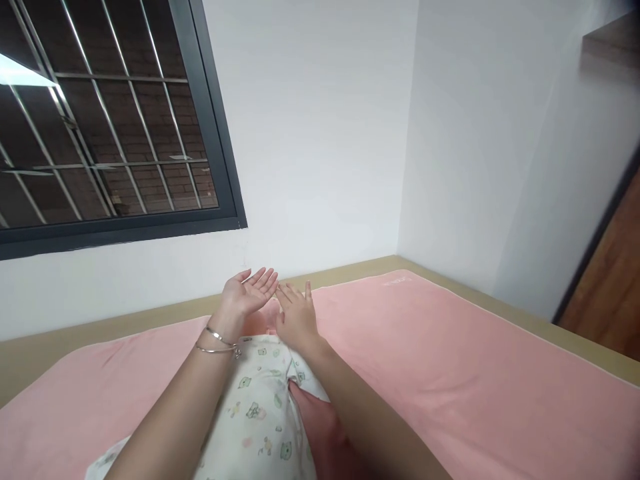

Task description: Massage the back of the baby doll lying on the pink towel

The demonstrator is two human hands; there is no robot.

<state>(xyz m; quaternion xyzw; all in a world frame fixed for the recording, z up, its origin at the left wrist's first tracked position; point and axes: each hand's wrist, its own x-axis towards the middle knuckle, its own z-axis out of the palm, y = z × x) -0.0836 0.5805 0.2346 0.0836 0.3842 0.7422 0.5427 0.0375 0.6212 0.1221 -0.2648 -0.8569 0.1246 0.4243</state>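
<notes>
Fabric (260,400) white, creased (sm. prints) | L hand (253,293) palm-up, silvery bangles (216,335) | R hand (299,319) adj. | both: fingers released

There is one big pink cloth sheet (440,353). Over it are two bare hands, one left hand (250,291) and one right hand (297,317), and two thin silver bangles (215,349). One white cloth with little green animal pictures (255,420) is over it too. One window with a dark gray frame (213,120) is up to its left.
</notes>
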